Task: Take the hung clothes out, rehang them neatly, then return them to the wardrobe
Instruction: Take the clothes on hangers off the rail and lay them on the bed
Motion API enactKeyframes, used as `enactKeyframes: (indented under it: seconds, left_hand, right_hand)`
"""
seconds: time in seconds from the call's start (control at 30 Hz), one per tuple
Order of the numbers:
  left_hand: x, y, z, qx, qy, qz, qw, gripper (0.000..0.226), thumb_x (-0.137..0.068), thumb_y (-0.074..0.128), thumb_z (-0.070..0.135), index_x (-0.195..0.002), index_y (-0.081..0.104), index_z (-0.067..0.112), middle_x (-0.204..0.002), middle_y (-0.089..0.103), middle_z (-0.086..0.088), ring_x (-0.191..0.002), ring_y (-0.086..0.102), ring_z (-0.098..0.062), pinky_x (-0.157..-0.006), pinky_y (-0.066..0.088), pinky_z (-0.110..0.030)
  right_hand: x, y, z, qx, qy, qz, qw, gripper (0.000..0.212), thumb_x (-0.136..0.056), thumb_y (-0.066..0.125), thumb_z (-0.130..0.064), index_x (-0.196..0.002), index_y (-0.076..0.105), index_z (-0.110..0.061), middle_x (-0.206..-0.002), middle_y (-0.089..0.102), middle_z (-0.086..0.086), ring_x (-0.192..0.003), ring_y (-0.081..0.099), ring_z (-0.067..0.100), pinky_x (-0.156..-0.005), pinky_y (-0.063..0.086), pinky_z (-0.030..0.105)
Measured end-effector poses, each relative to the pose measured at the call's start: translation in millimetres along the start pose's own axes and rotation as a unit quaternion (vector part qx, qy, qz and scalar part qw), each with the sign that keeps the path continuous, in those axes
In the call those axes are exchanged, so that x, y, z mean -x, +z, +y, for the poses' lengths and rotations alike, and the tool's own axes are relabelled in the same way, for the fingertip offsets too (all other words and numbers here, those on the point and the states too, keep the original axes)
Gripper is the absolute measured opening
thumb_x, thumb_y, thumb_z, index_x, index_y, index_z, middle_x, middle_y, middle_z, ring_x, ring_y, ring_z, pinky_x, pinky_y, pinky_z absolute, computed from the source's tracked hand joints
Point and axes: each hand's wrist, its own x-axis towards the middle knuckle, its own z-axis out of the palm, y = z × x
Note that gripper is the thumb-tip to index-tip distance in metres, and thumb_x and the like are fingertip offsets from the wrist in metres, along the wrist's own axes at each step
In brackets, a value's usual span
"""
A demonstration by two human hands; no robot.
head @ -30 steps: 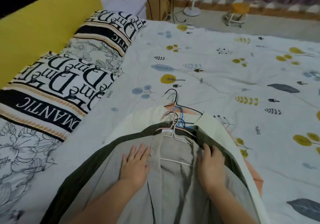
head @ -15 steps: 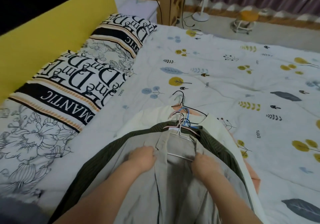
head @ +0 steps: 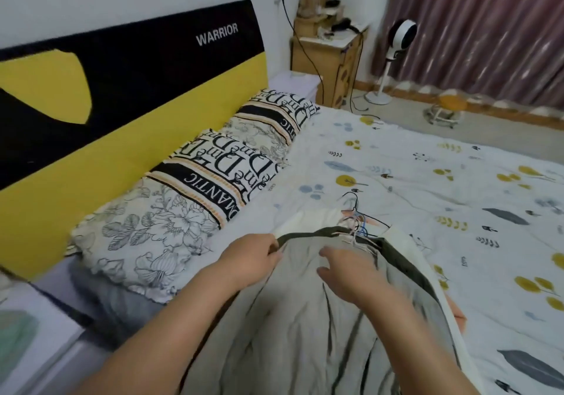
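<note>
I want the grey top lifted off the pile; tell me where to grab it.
Probably at both shoulders of the grey top, from above. It lies flat, uppermost on the pile. The left hand pinches its left shoulder edge; the right hand hovers open near the collar.

we see the bed (head: 412,162) in its leaf-print sheet, bearing two lettered pillows (head: 213,187) and a stack of hangered clothes (head: 305,318).

The top shirt (head: 293,318) was pale grey, over a dark green garment (head: 406,260) and a cream one (head: 308,220). The bedsheet (head: 427,181) was white with yellow and grey leaves.
</note>
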Motion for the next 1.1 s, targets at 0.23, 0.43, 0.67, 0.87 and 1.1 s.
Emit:
enactKeyframes:
  seconds: [0.23, 0.43, 0.67, 0.87, 1.1]
  left_hand:
    - [151.5, -79.0, -58.0, -0.012, -0.041, 0.075, 0.996, 0.038, -0.093, 0.045, 0.043, -0.127, 0.049, 0.027, -0.126, 0.056, 0.003, -0.104, 0.056, -0.015, -0.084, 0.044, -0.028]
    - [271.3, -123.9, -98.2, -0.043, -0.132, 0.116, 0.983, 0.043, -0.092, 0.046, 0.046, -0.13, 0.048, 0.025, -0.129, 0.055, 0.001, -0.111, 0.054, -0.016, -0.089, 0.042, -0.028]
    - [403.3, -141.7, -118.4, -0.044, -0.292, 0.198, 0.935, 0.041, -0.092, 0.047, 0.046, -0.128, 0.05, 0.026, -0.129, 0.056, 0.002, -0.112, 0.053, -0.017, -0.085, 0.039, -0.026]
    - [506.8, -113.1, -110.4, -0.008, -0.424, 0.217, 0.879, 0.041, -0.092, 0.046, 0.046, -0.128, 0.049, 0.028, -0.128, 0.055, 0.002, -0.109, 0.054, -0.017, -0.087, 0.038, -0.025]
    - [631.9, -64.0, -95.8, 0.06, -0.54, 0.228, 0.808, 0.046, -0.093, 0.044, 0.045, -0.135, 0.042, 0.026, -0.135, 0.049, 0.003, -0.117, 0.049, -0.014, -0.085, 0.034, -0.021]
  right_hand:
    - [87.0, -26.1, -125.7, 0.001, -0.131, 0.029, 0.991, 0.042, -0.096, 0.043, -0.031, -0.136, 0.042, -0.018, -0.133, 0.051, 0.008, -0.12, 0.048, 0.026, -0.09, 0.042, 0.034]
    - [141.2, -42.4, -228.0, 0.052, -0.276, 0.018, 0.96, 0.043, -0.096, 0.045, -0.032, -0.136, 0.041, -0.016, -0.134, 0.052, 0.009, -0.12, 0.049, 0.027, -0.094, 0.043, 0.037]
    - [192.2, -48.4, -311.9, 0.104, -0.424, 0.013, 0.9, 0.035, -0.096, 0.045, -0.028, -0.13, 0.048, -0.018, -0.131, 0.053, 0.008, -0.117, 0.051, 0.026, -0.093, 0.042, 0.036]
    - [244.9, -27.5, -362.7, 0.132, -0.542, 0.016, 0.829, 0.036, -0.093, 0.047, -0.031, -0.128, 0.048, -0.019, -0.127, 0.055, 0.007, -0.115, 0.05, 0.026, -0.088, 0.041, 0.033]
    - [334.5, 12.3, -421.0, 0.149, -0.656, -0.029, 0.74, 0.034, -0.094, 0.047, -0.031, -0.126, 0.049, -0.019, -0.129, 0.053, 0.006, -0.115, 0.051, 0.026, -0.092, 0.042, 0.037]
